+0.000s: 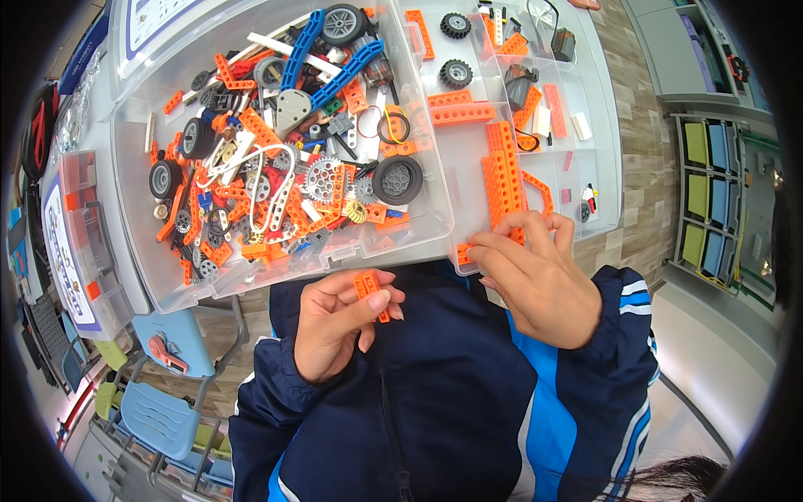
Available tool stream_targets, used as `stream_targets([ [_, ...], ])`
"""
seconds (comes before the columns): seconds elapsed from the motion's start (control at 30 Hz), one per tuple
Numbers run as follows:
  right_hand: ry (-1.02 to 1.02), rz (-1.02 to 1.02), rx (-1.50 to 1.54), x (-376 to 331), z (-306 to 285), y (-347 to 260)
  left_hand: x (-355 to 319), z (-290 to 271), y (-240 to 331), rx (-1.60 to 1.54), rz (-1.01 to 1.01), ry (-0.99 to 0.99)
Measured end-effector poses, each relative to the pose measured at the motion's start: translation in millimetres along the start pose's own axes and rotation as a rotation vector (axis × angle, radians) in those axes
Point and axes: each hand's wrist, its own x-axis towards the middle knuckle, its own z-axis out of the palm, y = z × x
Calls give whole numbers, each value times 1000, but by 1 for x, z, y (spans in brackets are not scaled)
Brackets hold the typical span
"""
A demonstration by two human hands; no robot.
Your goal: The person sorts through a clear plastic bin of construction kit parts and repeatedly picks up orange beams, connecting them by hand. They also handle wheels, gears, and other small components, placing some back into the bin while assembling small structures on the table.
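My left hand (339, 322) pinches a short orange studded building brick (368, 291) between thumb and fingers, in front of my jacket. At the near corner of the clear compartment tray (577, 171), my right hand (535, 280) is bent with its fingertips closed on a small orange brick (462, 254); the fingers partly hide it. Just beyond that hand, long orange studded beams (502, 171) lie side by side in the tray. An orange angled frame piece (539, 192) lies to their right.
A large clear bin (318, 266) on the left holds mixed parts: a black-tyred wheel (396, 180), a grey gear (324, 180), blue curved beams (347, 75) and white tubing. Small black tyres (456, 74) sit in the tray. Left stand a lidded case (79, 243) and a blue chair (161, 418).
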Motion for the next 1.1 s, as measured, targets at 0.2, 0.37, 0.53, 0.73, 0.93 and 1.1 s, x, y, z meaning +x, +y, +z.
stream_targets([
  [0.2, 0, -8, -16, 1, 1, 1, 0, 0, 0, 5, 13, 1],
  [0.37, -7, -35, -89, 0, 2, 3, 1, 0, 0, 1, 28, -9],
  [0.53, 9, -19, -68, 0, 5, 2, 1, -1, -1, 11, 21, 4],
  [0.73, 13, -43, -61, 0, 2, 4, 1, -1, -1, 14, 24, 7],
  [0.93, -15, -58, -59, 5, 5, 7, 2, -1, -2, 25, 17, 12],
  [1.1, 35, -63, -72, 6, 10, 6, 2, 3, 1, 51, -12, 4],
])
